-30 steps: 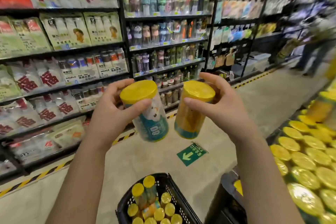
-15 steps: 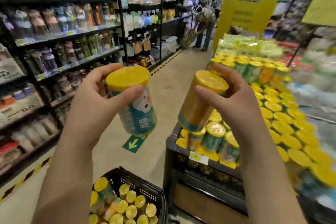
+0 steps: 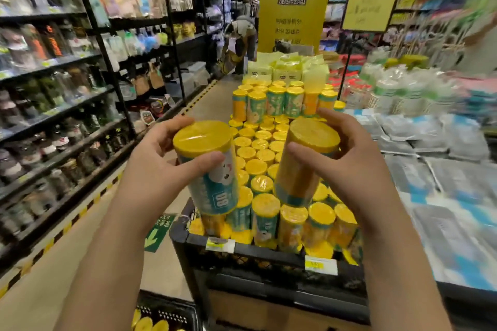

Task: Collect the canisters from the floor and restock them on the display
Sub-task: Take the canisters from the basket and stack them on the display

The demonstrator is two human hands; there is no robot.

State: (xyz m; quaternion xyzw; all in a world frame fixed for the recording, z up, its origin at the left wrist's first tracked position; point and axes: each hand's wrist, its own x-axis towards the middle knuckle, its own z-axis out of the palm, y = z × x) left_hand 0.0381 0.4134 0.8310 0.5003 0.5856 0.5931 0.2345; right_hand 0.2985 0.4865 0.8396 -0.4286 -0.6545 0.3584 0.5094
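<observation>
My left hand [image 3: 150, 169] grips a teal canister [image 3: 212, 177] with a yellow lid, tilted toward me. My right hand [image 3: 357, 166] grips an orange canister [image 3: 298, 169] with a yellow lid, also tilted. Both are held up in front of the display [image 3: 258, 252], a black crate stand packed with several yellow-lidded canisters, with a taller stacked row at its back. At the bottom edge a black basket [image 3: 166, 312] on the floor holds more canisters, mostly out of view.
Black shelving [image 3: 80, 105] full of bottles runs along the left of the aisle. A person [image 3: 239, 43] bends over goods far down the aisle. Wrapped packs [image 3: 443, 174] lie on a table to the right. A yellow sign [image 3: 293, 5] stands behind the display.
My view has swung right, from the left shelving to face the display. Both hands keep hold of their canisters, now held over the display's front rows. The basket has slid to the bottom edge.
</observation>
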